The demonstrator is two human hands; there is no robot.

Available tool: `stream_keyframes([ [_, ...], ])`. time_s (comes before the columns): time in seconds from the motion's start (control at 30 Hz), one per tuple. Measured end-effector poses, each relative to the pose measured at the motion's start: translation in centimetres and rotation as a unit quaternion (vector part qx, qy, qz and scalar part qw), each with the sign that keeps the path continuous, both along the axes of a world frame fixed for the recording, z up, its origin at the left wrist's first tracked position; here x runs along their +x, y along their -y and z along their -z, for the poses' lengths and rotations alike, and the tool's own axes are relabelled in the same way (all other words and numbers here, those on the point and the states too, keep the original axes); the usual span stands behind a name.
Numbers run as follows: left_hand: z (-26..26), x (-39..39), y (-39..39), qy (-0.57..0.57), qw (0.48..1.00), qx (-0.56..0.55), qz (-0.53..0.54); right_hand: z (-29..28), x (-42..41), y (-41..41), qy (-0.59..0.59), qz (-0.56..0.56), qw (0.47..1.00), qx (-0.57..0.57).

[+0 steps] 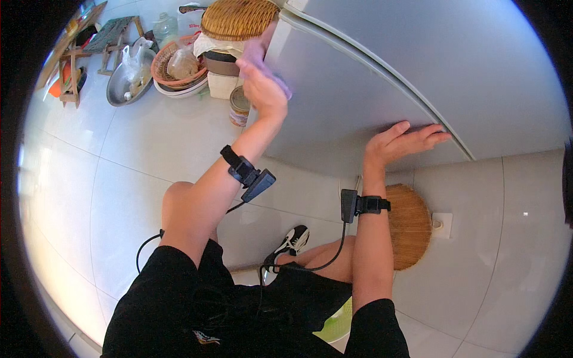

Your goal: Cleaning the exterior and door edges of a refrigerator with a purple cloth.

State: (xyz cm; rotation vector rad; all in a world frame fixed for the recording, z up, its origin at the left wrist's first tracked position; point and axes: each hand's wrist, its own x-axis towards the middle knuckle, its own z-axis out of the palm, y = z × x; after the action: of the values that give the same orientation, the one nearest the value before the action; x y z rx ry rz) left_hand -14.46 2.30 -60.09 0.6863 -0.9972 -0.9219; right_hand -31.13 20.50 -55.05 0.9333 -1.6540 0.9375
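A grey two-door refrigerator stands before me, with a pale seam between its doors. My left hand presses a purple cloth to the side edge of one door. Part of that cloth is blurred and lies behind the fingers. On the other side, my right hand rests against the same door, its fingertips at the seam and nothing held in it. Each forearm wears a strapped black device with a cable.
Beyond my left hand are a woven tray, a tin can, an orange basket and a metal basin. Wooden stools stand farther left. A round straw mat is by a wall socket, right of my right forearm.
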Motion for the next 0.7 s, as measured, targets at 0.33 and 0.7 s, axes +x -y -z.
stream_keyframes([
  [0.33, 12.3, -1.1, 2.2, -0.217, 0.877, 0.420, 0.083, 0.7, 0.0, 1.0, 0.010, 0.027, 0.999, -0.028],
  [0.7, 1.9, 2.7, -1.4, -0.175, 0.886, 0.377, 0.205, -0.1, 0.4, 0.0, 0.028, 0.002, 1.000, 0.000],
])
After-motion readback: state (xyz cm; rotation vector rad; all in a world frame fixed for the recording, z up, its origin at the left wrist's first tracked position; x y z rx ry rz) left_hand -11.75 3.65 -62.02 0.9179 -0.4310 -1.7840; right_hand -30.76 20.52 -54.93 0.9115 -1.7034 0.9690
